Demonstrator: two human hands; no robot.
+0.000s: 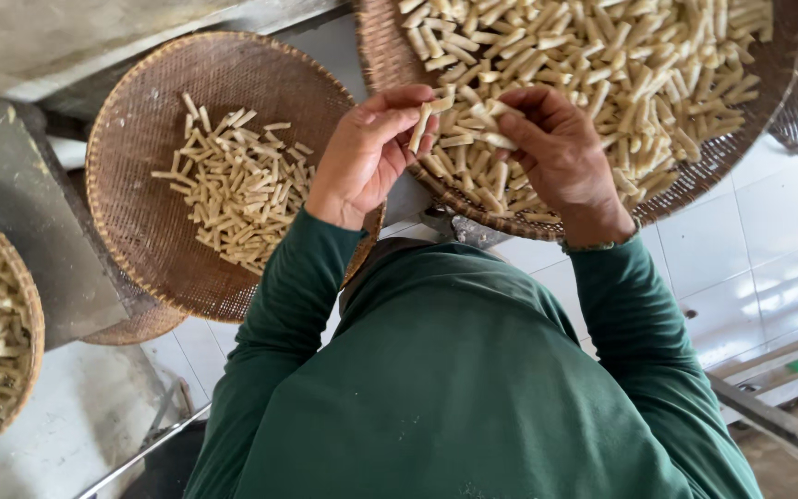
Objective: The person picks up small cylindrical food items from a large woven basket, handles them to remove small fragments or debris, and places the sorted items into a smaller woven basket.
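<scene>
Green sleeves [454, 388] are lying nearest the camera, and both arms are being extended from them toward the large woven tray [390, 65] at the upper right, which serves as the landmark below.

Hazards, as judged:
- One pale dough stick [420, 127] is being held beyond the near rim of the large woven tray, over the gap above the white tiled floor [750, 240]. If the pinch is loosened, the stick is likely to be dropped to the floor rather than into a tray.
- The sticks appear soft; excess pressure is likely to be bending or breaking them.
- The heap [602, 65] is being piled close to the near rim, so a nudge from either wrist may be pushing pieces over the edge.
- The large woven tray is being seen to overhang the smaller woven tray [140, 111] to its left; a knock may be tipping it.

Grip state:
- The left hand [362, 157], just off the near rim, is being closed in a narrow pinch, thumb and fingertips on the single dough stick, which is being held nearly upright.
- The right hand [556, 152], over the near rim, is being curled, with its fingertips closed on two or three sticks [491, 115] at the heap's edge.

A third basket [34, 314], far left of the landmark, is being left untouched.
</scene>
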